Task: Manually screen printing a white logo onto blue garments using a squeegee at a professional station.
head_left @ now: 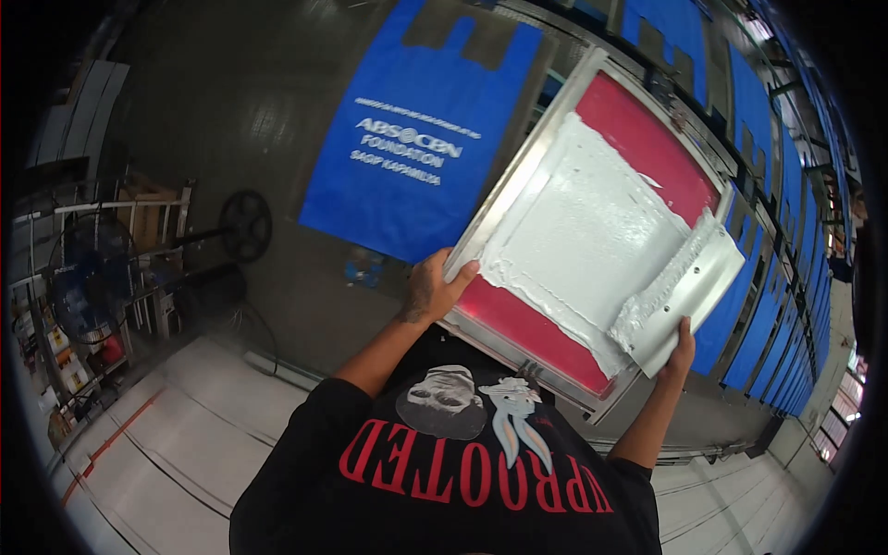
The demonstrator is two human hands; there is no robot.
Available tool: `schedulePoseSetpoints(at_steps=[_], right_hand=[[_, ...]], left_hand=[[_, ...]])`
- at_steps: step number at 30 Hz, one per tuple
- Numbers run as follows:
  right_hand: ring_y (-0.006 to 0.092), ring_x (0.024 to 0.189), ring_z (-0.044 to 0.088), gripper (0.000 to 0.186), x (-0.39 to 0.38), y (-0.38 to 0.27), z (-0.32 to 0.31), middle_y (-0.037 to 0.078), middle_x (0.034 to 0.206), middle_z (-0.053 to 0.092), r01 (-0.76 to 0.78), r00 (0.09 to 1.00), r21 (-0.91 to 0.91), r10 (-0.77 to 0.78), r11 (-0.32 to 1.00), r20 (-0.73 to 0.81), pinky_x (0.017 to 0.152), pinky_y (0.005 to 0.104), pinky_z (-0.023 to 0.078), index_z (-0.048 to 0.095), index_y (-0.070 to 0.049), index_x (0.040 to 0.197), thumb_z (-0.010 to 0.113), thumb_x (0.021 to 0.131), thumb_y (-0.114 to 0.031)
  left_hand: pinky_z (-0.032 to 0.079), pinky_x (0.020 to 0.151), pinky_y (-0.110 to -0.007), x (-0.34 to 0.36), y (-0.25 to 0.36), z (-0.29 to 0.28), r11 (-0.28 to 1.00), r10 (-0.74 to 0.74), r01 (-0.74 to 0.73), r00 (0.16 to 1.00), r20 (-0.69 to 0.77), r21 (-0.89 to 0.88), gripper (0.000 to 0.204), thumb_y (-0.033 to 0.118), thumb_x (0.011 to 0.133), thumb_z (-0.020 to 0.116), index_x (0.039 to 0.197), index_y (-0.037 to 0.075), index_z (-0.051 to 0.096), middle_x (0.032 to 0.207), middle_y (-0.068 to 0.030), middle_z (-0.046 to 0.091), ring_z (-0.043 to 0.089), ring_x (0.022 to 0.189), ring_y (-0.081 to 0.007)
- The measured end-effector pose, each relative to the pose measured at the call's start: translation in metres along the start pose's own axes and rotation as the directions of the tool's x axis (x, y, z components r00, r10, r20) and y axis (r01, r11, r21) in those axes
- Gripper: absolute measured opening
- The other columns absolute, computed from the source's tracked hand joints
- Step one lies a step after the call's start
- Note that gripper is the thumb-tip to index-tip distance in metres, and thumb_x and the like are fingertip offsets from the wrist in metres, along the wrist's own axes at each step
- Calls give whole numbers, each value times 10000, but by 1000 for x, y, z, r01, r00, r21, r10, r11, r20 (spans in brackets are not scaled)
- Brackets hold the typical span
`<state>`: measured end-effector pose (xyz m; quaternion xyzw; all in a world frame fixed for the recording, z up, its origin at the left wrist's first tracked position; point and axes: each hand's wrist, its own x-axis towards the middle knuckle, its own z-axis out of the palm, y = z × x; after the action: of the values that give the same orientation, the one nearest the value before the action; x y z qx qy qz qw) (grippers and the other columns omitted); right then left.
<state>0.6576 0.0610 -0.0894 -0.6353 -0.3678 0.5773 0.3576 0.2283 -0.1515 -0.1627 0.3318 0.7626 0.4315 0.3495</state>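
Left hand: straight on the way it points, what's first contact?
The left hand meets the silver frame first; it already grips that edge. Beyond lies white paste, though over or under is unclear from one view.

one bag (pixel 416 111) lay on the table (pixel 222 120), left of the frame (pixel 523 166); more bags (pixel 712 344) lined up beyond its right edge. my left hand (pixel 437 289) was at its near left corner, my right hand (pixel 683 351) at the squeegee (pixel 705 289) along its right edge. paste (pixel 592 217) lay on the mesh (pixel 638 120).
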Motion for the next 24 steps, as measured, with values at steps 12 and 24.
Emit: schedulePoseSetpoints(at_steps=[12, 24], right_hand=[[217, 894, 672, 493, 74, 13, -28, 117, 1046, 679, -76, 985, 0, 75, 997, 154, 777, 357, 554, 578, 28, 1212, 665, 931, -368], [206, 866, 664, 506, 115, 17, -45, 125, 1025, 683, -146, 964, -60, 155, 988, 217, 766, 348, 545, 598, 44, 1170, 707, 898, -369]], left_hand=[[472, 667, -361, -34, -4, 64, 965, -186, 207, 973, -140, 158, 441, 413, 946, 599, 983, -18, 683, 760, -155, 645, 593, 702, -208], [454, 636, -353, -36, 1, 97, 943, -260, 300, 934, -243, 142, 426, 377, 953, 604, 928, -45, 661, 695, -110, 607, 536, 675, -156]])
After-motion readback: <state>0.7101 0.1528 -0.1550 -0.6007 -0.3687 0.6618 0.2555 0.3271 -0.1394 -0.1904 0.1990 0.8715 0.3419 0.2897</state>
